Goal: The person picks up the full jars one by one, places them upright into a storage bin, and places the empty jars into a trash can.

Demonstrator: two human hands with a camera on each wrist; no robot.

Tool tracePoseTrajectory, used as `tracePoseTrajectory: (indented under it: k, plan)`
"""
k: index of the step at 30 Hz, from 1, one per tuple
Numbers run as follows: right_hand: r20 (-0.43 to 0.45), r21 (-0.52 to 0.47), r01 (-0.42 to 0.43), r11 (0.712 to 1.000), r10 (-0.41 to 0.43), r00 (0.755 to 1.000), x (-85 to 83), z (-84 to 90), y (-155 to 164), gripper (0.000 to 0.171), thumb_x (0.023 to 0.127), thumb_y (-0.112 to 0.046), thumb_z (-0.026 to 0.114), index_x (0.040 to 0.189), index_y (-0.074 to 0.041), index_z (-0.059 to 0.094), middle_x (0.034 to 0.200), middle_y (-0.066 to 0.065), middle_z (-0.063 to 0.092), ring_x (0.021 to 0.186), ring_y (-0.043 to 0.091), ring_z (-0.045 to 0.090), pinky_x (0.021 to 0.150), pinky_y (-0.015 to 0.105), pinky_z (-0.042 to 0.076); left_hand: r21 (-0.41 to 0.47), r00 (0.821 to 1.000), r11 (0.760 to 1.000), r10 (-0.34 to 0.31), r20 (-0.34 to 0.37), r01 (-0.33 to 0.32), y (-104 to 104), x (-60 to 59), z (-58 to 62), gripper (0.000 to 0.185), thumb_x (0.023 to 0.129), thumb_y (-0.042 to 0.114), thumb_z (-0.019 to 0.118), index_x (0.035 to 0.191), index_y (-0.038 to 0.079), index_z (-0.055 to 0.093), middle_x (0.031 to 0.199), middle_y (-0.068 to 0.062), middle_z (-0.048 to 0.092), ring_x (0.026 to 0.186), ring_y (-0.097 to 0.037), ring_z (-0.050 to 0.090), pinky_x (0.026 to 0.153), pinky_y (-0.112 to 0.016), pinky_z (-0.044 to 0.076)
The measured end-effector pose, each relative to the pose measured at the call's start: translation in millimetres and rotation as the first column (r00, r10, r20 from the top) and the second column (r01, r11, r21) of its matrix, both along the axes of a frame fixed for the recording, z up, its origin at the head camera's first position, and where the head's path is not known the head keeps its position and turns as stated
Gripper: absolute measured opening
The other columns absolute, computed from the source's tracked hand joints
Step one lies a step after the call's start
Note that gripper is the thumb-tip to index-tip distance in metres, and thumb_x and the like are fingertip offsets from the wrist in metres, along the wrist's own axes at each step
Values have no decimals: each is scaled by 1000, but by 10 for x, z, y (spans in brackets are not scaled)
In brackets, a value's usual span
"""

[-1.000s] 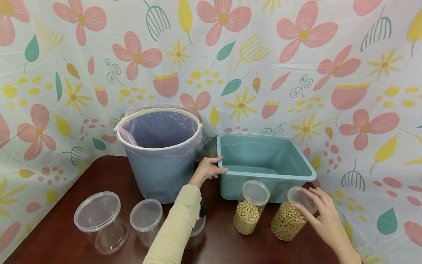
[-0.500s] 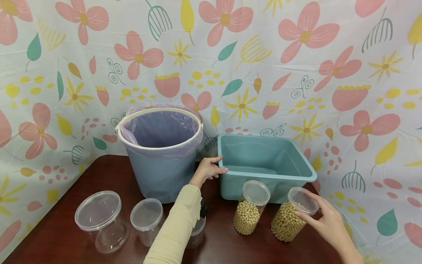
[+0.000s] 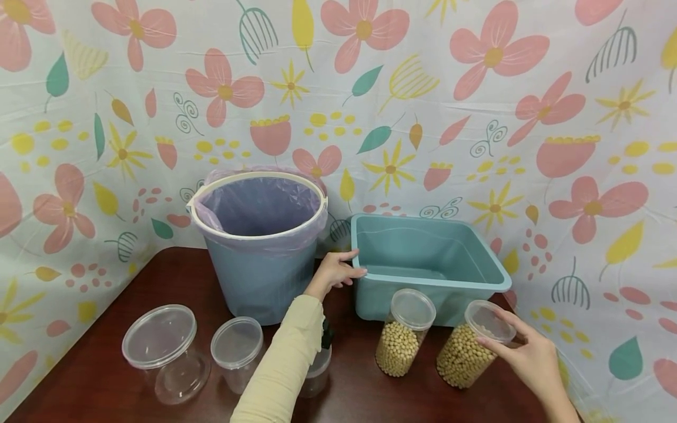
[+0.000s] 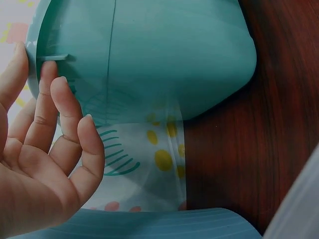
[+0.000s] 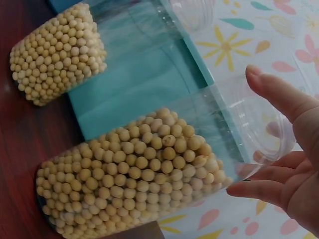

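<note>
An open, rectangular teal tub (image 3: 418, 244) stands at the back right corner of the tabletop (image 3: 381, 402); before it, near the right edge, a clear lidded jar (image 3: 468, 346) stands upright, partly filled with beige beans (image 5: 129, 174).

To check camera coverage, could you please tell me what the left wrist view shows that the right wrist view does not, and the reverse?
Only the left wrist view shows the left grip pinching the rim of the teal tub, and the tab beneath that rim.

Only the right wrist view shows the right grip holding the nearer soybean jar by its top, and the farther soybean jar.

Both show the teal tub, the dark table and the floral backdrop.
</note>
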State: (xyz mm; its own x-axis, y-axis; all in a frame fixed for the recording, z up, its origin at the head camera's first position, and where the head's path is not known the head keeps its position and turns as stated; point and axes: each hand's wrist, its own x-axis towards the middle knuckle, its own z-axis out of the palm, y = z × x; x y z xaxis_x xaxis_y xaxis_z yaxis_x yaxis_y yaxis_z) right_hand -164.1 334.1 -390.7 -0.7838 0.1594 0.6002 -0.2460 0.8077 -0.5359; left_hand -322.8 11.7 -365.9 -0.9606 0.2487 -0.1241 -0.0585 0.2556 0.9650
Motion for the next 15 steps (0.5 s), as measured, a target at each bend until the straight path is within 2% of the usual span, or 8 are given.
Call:
tracePoseTrajectory:
  k: [3,4,7,10,15]
  plan:
    - [9,-40,22,999,-22,1000,-1,-13,-1,58,57,-18,85,111,-11,65,102,-22,54,70,-15,51,53,8,40,-3,1000,1000,-1,2,1,-2,2,-3,59,75,20,73,128,25,50,79,-4,67,64,-24,60,43,-23,35]
    - [15,-56,29,998,-28,1000,-2,-19,-2,58,57,-18,85,111,-12,65,104,-24,52,73,-16,51,54,7,41,-2,1000,1000,0,7,0,-2,1,-4,59,75,20,73,128,25,50,79,-4,67,62,-23,60,43,-23,35]
    - [25,-110,62,992,-60,998,-9,-36,-13,58,57,-17,85,111,-11,65,106,-18,56,80,-18,48,55,7,41,1,1000,1000,-3,20,3,0,0,-4,59,74,21,74,128,26,50,79,-4,67,59,-19,59,43,-23,34]
    - [20,-184,90,979,-88,996,-18,-50,-28,57,55,-11,85,109,-9,66,104,-10,60,77,-16,52,52,9,43,-1,1000,1000,-5,26,5,3,-4,-1,59,74,21,74,128,26,50,79,-4,68,57,-17,58,43,-24,35]
    - [-75,-252,79,964,-101,992,-31,-40,-33,56,50,2,85,103,-6,68,99,-15,62,65,-10,57,48,9,42,-7,1000,1000,-1,24,1,-1,-14,7,59,74,21,74,128,26,50,79,-3,68,56,-16,57,44,-24,36]
